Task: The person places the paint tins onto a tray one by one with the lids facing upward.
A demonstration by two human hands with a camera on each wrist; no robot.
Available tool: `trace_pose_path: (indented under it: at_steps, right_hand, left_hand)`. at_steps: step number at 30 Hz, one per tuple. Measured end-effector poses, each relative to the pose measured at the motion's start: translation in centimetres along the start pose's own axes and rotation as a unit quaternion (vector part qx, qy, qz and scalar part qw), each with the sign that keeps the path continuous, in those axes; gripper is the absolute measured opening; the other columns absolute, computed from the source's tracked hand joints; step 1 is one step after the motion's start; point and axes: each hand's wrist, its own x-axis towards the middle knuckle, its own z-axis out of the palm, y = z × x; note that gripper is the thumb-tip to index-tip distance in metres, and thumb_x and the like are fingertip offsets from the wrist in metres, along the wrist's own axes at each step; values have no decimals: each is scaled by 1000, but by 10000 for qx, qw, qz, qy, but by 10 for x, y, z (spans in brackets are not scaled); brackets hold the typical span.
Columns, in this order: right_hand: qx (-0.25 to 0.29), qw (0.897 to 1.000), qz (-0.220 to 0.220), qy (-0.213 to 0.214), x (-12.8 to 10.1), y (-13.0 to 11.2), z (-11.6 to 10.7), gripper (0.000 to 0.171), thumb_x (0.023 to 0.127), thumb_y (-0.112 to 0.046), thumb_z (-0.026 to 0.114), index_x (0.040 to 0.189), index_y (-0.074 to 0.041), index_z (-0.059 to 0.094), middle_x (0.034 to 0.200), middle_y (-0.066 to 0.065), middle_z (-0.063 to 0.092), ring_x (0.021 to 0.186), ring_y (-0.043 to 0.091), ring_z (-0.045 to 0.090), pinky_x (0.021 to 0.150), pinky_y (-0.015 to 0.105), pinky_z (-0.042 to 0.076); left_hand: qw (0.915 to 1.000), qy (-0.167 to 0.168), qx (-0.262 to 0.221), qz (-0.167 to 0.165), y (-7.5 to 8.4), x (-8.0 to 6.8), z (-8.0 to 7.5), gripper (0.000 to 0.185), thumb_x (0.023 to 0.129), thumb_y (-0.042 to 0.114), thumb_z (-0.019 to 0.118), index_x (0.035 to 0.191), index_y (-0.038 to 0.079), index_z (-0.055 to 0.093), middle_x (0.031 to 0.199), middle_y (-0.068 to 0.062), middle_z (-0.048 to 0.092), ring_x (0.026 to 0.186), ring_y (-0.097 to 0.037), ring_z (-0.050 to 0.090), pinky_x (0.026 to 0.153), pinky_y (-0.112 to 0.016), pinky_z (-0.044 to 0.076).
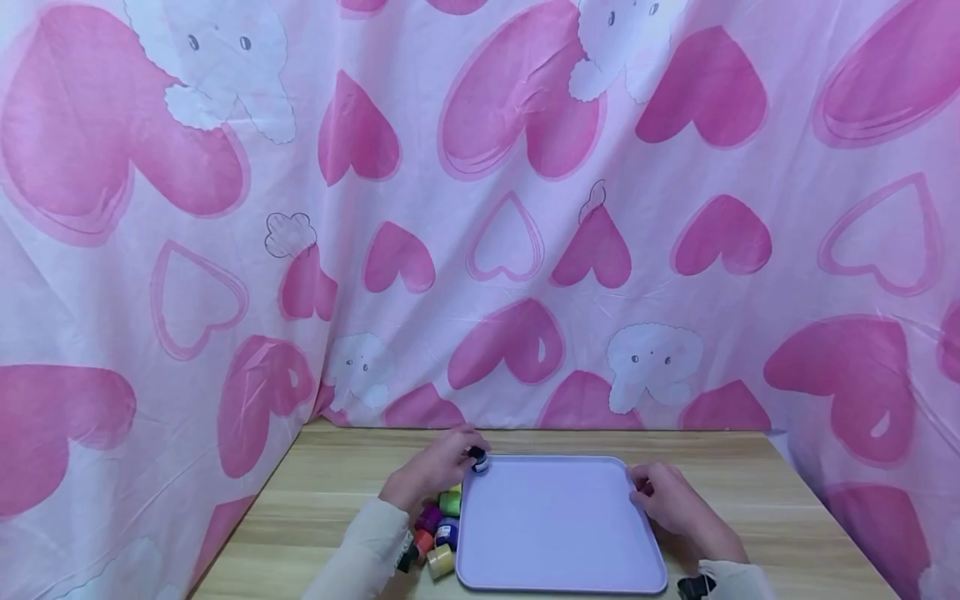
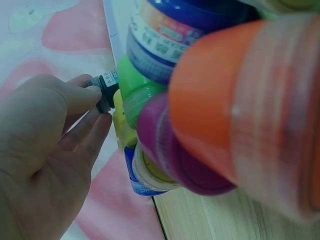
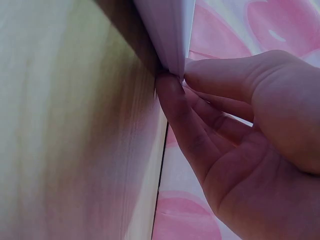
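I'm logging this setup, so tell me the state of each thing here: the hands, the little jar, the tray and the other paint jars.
Left hand: pinches the small dark jar at the tray's far left corner.
Small dark jar: capped, held over the tray's corner.
Right hand: fingers grip the tray's right edge.
Lilac tray: flat on the table, nothing inside.
Other paint jars: capped, clustered left of the tray.
Wooden table: bears it all.

The label on the small dark jar (image 1: 478,460) is too small to read. The left hand (image 1: 433,471) hides part of the paint jars (image 1: 438,529); the orange jar (image 2: 250,105) is blurred and cut off by the frame edge.
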Motion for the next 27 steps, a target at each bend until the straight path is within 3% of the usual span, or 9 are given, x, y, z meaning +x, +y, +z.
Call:
trace_pose_path:
  at_steps: [6,13,27]
  right_hand:
    - [-28,10000,31,-20,0,0,0,27,98,-1,76,125,-2,77,95,9,72,85,18,63,79,36,68]
    - [-14,10000,4,-45,-1,0,-1,23,99,3,73,120,-3,78,93,5,71,84,19,63,77,35,67]
    - [9,10000,-12,1,-1,1,0,26,100,1,73,126,0,76,94,8,71,85,18,63,78,36,67]
  left_hand:
    - [9995,-9,281,130,-1,-3,2,31,103,-4,64,128,9,77,130,0,67,120,-19,66,110,-40,59]
    - [9994,-35,324,105,-2,-4,4,31,103,-4,65,125,13,78,130,3,67,120,-16,65,111,-38,59]
    - [9991,-11,411,113,0,-5,7,32,102,-2,66,125,16,79,132,4,69,125,-15,64,113,-38,58]
